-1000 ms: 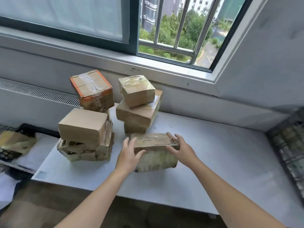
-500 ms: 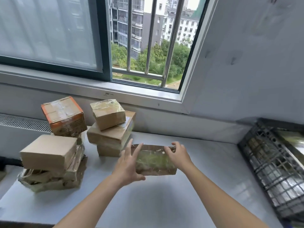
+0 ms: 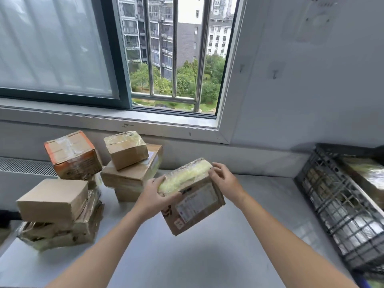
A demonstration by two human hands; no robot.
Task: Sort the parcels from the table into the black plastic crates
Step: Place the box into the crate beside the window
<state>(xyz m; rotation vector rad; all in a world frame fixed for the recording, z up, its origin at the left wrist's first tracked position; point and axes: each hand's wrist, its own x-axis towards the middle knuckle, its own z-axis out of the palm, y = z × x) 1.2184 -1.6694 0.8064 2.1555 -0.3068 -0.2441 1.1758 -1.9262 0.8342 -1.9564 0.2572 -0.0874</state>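
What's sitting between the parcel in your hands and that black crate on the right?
Only the right hand holding the parcel, then bare table up to the black crate. The head view shows this.

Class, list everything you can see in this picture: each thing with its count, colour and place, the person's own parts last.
brown cardboard parcel with white label: one, brown, held above the table.
stacked cardboard parcels: several, brown, one orange-edged, table's left.
black plastic crate: one, black, right edge, parcel inside.
white table: one, white, below the hands.
barred window: one, dark frame, behind.
left grip: one, holds the parcel's taped end.
right grip: one, pinches its far corner.
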